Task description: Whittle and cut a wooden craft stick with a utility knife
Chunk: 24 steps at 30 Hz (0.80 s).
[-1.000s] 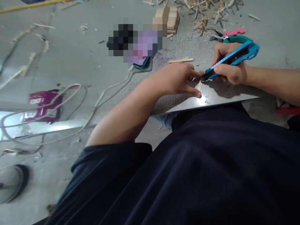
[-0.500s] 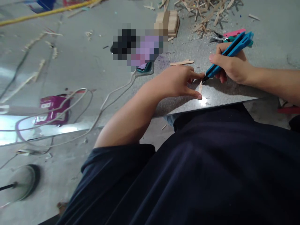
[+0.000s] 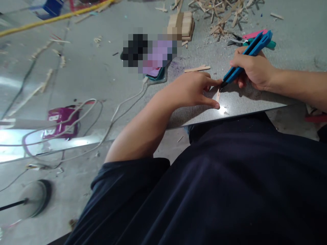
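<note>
My right hand [image 3: 255,68] is wrapped round a blue utility knife [image 3: 246,58], held slanted like a pen with its tip pointing down and left. The tip touches a small wooden craft stick [image 3: 218,94] on the grey tabletop near its front edge. My left hand [image 3: 195,90] grips that stick between thumb and index finger, the thumb at its near end and the index finger by the blade. Part of the stick is hidden by the fingers. Just beyond the left hand lie a few loose craft sticks [image 3: 197,69].
A stack of craft sticks [image 3: 187,26] and a heap of stick pieces [image 3: 227,13] sit at the back. Pliers [image 3: 237,41] lie beyond my right hand. A phone [image 3: 158,58] trails a white cable [image 3: 114,115] leftward, past a purple packet [image 3: 62,120]. The table edge [image 3: 230,118] is close to my body.
The knife's handle has tipped slightly down and left, its tip still at the stick. My left hand keeps its hold. The view has shifted a little.
</note>
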Each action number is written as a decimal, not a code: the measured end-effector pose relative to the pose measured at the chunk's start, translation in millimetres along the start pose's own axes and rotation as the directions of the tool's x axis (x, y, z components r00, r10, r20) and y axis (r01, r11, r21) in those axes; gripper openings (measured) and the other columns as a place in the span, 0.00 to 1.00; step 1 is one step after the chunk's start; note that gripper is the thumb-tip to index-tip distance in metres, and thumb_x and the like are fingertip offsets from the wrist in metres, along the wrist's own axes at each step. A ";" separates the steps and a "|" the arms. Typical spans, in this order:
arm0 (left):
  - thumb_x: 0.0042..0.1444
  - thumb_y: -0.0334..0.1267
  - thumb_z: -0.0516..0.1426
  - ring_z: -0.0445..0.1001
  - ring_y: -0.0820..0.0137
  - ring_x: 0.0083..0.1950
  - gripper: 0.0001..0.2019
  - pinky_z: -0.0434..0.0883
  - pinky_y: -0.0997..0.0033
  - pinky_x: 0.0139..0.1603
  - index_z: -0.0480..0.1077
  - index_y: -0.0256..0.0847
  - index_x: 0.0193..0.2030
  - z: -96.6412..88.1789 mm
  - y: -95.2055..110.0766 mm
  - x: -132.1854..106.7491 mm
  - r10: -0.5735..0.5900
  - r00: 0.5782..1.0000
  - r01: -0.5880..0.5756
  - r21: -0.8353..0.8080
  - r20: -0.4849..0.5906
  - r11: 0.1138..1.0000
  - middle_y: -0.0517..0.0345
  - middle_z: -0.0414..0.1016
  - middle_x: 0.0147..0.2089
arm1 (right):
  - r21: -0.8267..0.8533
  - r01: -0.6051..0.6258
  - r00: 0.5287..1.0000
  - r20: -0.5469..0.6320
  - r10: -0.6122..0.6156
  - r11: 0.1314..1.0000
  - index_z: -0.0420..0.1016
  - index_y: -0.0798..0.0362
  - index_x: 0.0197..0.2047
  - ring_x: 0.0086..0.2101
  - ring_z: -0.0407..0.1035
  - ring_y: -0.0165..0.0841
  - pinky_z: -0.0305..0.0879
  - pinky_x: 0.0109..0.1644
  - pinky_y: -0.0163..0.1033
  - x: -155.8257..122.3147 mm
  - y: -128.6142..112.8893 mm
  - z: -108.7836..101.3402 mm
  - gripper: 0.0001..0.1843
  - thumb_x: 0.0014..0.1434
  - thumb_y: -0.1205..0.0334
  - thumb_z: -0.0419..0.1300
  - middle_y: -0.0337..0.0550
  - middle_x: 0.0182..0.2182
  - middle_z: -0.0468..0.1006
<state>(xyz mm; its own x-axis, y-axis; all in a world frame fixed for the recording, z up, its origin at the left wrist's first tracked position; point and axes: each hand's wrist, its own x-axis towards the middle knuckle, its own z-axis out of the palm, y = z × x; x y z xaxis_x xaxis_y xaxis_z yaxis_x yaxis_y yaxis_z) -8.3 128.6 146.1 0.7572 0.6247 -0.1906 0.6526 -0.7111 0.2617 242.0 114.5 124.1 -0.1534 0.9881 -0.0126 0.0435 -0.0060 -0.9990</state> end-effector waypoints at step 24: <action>0.63 0.72 0.65 0.76 0.60 0.46 0.34 0.67 0.56 0.51 0.85 0.53 0.66 -0.4 2.9 0.4 0.021 0.999 -0.024 -0.092 -0.038 0.995 0.54 0.84 0.47 | -0.191 0.460 0.864 0.322 -0.387 0.867 0.75 0.44 0.35 0.21 0.72 0.32 0.65 0.26 0.40 0.0 6.6 -25.9 0.30 0.64 0.25 0.72 0.34 0.27 0.82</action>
<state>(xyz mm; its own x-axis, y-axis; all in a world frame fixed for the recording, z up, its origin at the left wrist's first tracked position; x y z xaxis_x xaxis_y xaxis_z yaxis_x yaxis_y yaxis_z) -6.2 127.0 147.1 0.7690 0.6217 -0.1488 0.6287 -0.6934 0.3520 267.9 118.4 118.6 -0.4675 0.8062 0.3626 0.1553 0.4788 -0.8641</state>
